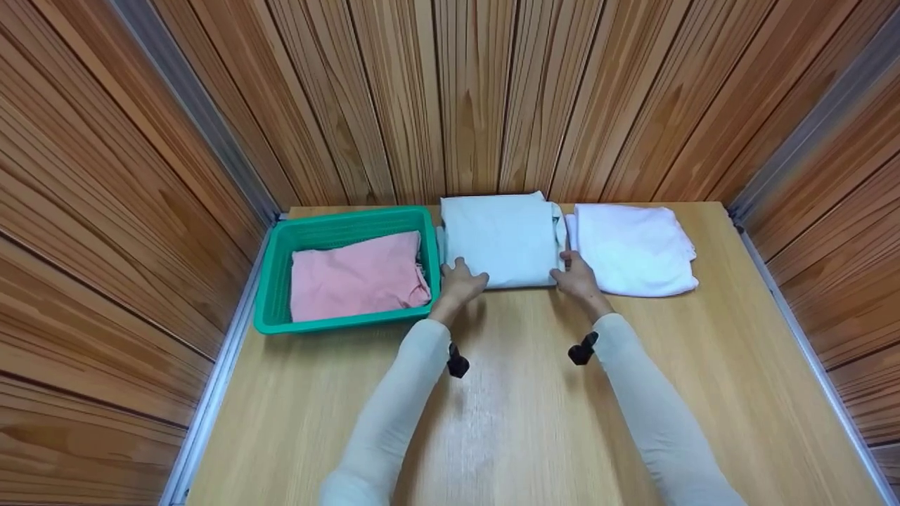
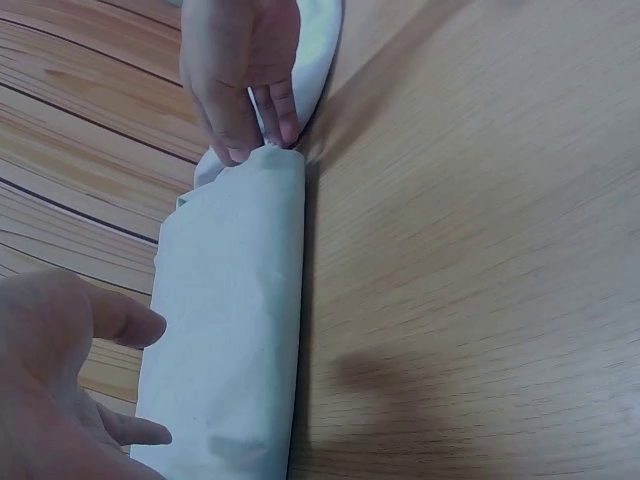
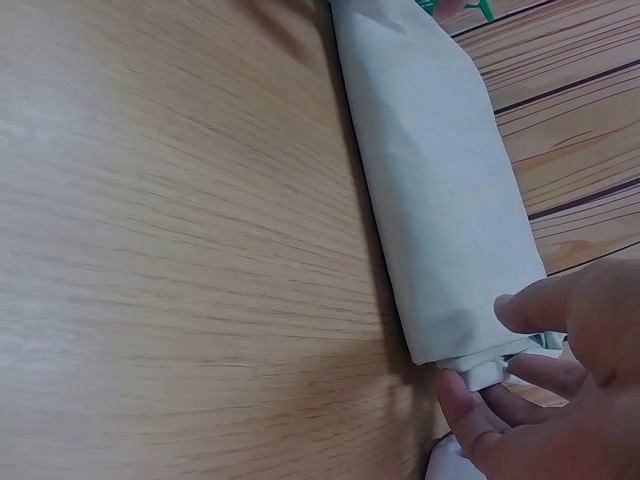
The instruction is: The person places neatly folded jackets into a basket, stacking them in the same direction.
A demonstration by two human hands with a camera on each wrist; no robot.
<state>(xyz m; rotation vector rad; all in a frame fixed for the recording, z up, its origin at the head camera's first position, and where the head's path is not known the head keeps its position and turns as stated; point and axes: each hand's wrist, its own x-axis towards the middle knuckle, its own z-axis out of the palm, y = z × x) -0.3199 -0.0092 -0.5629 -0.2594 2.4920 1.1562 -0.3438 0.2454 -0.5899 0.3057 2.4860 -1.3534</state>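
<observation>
A thick folded pale green cloth lies at the back of the wooden table, between a green basket and a folded white cloth. At its near left corner is my left hand, fingers spread; the left wrist view shows its thumb and a finger apart over the cloth. My right hand is at the opposite end. In the right wrist view its fingertips touch the folded end layers, while the thumb stands a little above the top fold. Some right fingers are partly hidden behind the cloth's end.
The green plastic basket stands at the left with a folded pink cloth inside. Its right rim is close beside my left hand. Wood-panelled walls enclose the table at the back and both sides.
</observation>
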